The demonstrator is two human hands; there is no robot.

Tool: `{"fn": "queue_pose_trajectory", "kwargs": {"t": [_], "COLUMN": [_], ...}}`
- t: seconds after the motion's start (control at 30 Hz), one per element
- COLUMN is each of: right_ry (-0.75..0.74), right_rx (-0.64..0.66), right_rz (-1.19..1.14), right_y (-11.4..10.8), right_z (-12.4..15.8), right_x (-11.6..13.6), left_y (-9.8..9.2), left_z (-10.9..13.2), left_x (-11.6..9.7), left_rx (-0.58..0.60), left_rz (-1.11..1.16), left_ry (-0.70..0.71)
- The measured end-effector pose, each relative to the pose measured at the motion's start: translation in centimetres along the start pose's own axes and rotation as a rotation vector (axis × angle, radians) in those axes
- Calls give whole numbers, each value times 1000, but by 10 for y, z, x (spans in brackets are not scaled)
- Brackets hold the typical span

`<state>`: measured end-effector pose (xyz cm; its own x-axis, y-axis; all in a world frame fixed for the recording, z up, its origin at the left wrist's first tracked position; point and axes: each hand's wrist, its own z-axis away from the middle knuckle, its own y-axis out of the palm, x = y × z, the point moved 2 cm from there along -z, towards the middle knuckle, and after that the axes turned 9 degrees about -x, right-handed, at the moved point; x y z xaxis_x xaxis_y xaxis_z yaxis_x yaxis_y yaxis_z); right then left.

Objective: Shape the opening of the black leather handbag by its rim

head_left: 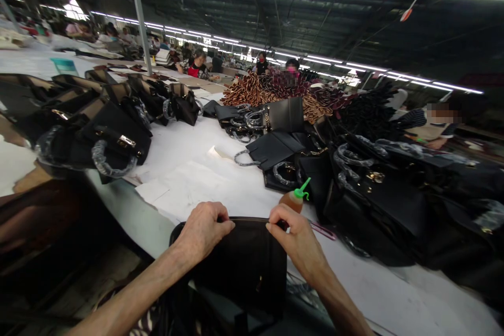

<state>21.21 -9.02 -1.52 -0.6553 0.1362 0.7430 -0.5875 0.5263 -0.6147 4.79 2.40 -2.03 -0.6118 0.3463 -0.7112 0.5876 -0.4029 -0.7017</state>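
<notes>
"As you face the white table [185, 173], where is the black bag [252, 260], and which way does it point?"

"At the near edge, between the two hands. Its upper edge runs left to right, and the visible face drops from there toward the near side. Its long axis I cannot determine; a forearm covers part of the left side."

"State of the hands?"

"Left hand [207, 228]: thumb and fingers closed in a pinch on the upper edge. Right hand [295, 231]: likewise pinching that edge, farther right. The hands are apart, with a stretch of straight edge between them."

"Materials?"

"Dark, smooth and leather-like, with square-looking corners. A small gold-coloured fitting [259, 281] shows low on the face; its exact form is too small to confirm. Just beyond the right hand is a rounded bottle [291, 201], amber-brown, with a tapering green nozzle."

"Other items?"

"To the right, a heap of black bags [378, 210], their curved handles wrapped in clear, crinkled film. To the left, more bags [112, 131] with gold-coloured clasps."
</notes>
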Motion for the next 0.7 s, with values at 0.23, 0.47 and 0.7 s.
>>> {"fn": "queue_pose_trajectory", "kwargs": {"t": [0.23, 0.47, 0.7], "right_ry": [99, 149, 165], "right_rx": [0, 12, 12], "right_rz": [16, 80, 86], "right_y": [3, 4, 4], "right_z": [-3, -4, -7], "right_x": [-1, 1, 0], "left_y": [2, 8, 9], "left_z": [-3, -9, -10], "left_x": [0, 4, 4], "left_rx": [-3, -30, -27], "left_rz": [-29, -76, -74], "left_ry": [-22, 0, 10]}}
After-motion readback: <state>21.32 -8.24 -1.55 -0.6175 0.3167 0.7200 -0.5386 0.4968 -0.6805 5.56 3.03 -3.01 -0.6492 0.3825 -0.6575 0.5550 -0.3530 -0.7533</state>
